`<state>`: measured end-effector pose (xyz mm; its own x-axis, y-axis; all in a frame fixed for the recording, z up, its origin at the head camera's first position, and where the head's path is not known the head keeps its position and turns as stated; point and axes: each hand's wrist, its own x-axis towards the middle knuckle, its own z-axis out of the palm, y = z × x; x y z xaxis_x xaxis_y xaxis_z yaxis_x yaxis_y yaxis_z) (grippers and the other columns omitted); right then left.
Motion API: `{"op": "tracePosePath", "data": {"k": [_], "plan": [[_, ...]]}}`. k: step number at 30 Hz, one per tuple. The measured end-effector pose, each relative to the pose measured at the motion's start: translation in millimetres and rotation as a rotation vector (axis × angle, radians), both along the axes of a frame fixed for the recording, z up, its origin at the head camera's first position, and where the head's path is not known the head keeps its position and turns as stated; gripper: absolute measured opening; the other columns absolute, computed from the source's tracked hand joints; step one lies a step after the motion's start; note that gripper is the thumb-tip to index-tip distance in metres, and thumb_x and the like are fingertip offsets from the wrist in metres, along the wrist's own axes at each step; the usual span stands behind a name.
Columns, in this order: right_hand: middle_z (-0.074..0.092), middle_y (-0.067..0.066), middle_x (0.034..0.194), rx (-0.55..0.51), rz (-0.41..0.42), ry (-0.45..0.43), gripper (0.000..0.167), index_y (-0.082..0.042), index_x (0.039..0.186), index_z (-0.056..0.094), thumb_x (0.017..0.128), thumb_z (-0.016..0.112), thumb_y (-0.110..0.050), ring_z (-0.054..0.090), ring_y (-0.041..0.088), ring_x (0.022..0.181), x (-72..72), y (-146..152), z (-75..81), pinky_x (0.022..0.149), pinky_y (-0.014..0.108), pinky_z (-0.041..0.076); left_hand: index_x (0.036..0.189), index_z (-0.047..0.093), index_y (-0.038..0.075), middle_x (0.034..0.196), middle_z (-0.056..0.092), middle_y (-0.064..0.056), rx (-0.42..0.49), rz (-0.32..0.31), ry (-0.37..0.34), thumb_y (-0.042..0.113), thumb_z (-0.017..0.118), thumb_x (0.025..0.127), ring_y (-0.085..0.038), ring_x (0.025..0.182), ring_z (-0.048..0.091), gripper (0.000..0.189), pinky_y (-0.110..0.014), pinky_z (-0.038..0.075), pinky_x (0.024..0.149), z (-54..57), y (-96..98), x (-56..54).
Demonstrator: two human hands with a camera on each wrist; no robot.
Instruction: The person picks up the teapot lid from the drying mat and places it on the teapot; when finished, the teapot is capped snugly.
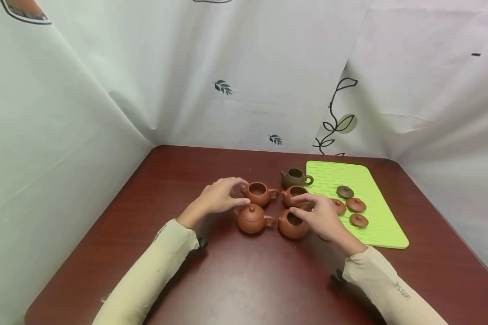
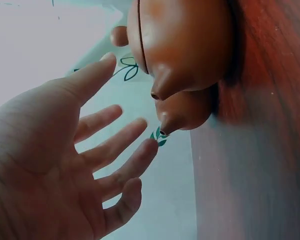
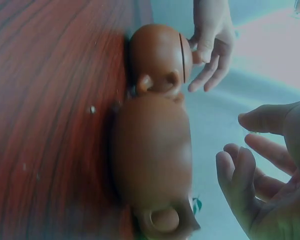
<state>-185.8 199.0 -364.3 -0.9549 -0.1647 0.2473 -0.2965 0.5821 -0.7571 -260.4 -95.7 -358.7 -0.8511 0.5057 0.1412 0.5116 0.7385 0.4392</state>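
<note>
In the head view, my left hand (image 1: 219, 197) reaches beside a lidded reddish-brown teapot (image 1: 250, 222) and a lidless one (image 1: 257, 201) behind it. The left wrist view shows this hand (image 2: 55, 145) with fingers spread and nothing held, near the two spouts. Over a front-right lidless teapot (image 1: 293, 231) and another lidless one (image 1: 289, 195) behind it hovers my right hand (image 1: 325, 217). Its fingers look loosely bent and empty in the right wrist view, apart from the nearest teapot (image 3: 152, 150). The right hand partly covers both right-hand teapots.
A dark lidless teapot (image 1: 293, 181) stands at the back, beside a lime-green mat (image 1: 380, 232). On the mat lie a dark lid (image 1: 345, 192) and three reddish-brown lids (image 1: 358, 220). White patterned cloth (image 1: 252, 113) encloses the dark red table (image 1: 236, 280).
</note>
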Motion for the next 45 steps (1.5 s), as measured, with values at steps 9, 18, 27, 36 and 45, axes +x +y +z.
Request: {"op": "tracePosePath", "data": {"k": [9, 18, 27, 36, 45], "plan": [[0.073, 0.01, 0.091, 0.039, -0.038, 0.022, 0.021, -0.005, 0.108, 0.075, 0.088, 0.076, -0.011, 0.067, 0.021, 0.07, 1.5, 23, 4.5, 0.048, 0.028, 0.046, 0.134, 0.058, 0.023, 0.132, 0.062, -0.001, 0.107, 0.041, -0.045, 0.04, 0.069, 0.093, -0.019, 0.103, 0.065, 0.046, -0.049, 0.05, 0.083, -6.4, 6.5, -21.7], [0.072, 0.011, 0.097, 0.064, -0.091, 0.029, 0.023, -0.004, 0.11, 0.074, 0.089, 0.075, -0.013, 0.067, 0.028, 0.074, -1.0, 41, 3.1, 0.052, 0.028, 0.047, 0.139, 0.055, 0.012, 0.135, 0.06, -0.006, 0.103, -0.035, -0.096, 0.036, 0.075, 0.089, -0.022, 0.107, 0.065, 0.059, -0.045, 0.049, 0.093, -11.5, 11.2, -40.9], [0.072, 0.015, 0.096, 0.089, -0.177, 0.049, 0.023, -0.003, 0.11, 0.074, 0.089, 0.075, -0.013, 0.071, 0.029, 0.084, -5.1, 63, -3.9, 0.06, 0.026, 0.05, 0.142, 0.051, 0.008, 0.139, 0.057, -0.01, 0.08, -0.075, -0.154, 0.039, 0.078, 0.086, -0.026, 0.121, 0.059, 0.07, -0.044, 0.045, 0.1, -17.5, 15.7, -49.9], [0.068, 0.024, 0.115, 0.146, -0.254, 0.006, 0.029, 0.003, 0.115, 0.071, 0.096, 0.067, -0.017, 0.065, 0.04, 0.102, -10.4, 85, -11.5, 0.071, 0.034, 0.051, 0.14, 0.054, 0.009, 0.137, 0.059, -0.008, 0.054, -0.076, -0.164, 0.04, 0.078, 0.086, -0.025, 0.126, 0.055, 0.067, -0.043, 0.043, 0.103, -20.2, 20.6, -50.1], [0.065, 0.028, 0.12, 0.169, -0.294, -0.06, 0.038, 0.005, 0.117, 0.069, 0.093, 0.071, -0.024, 0.063, 0.045, 0.107, -17.8, 94, -13.7, 0.08, 0.049, 0.053, 0.136, 0.06, 0.012, 0.133, 0.062, -0.007, 0.046, -0.075, -0.16, 0.04, 0.077, 0.086, -0.025, 0.125, 0.055, 0.059, -0.043, 0.043, 0.102, -20.0, 21.5, -48.1]]}}
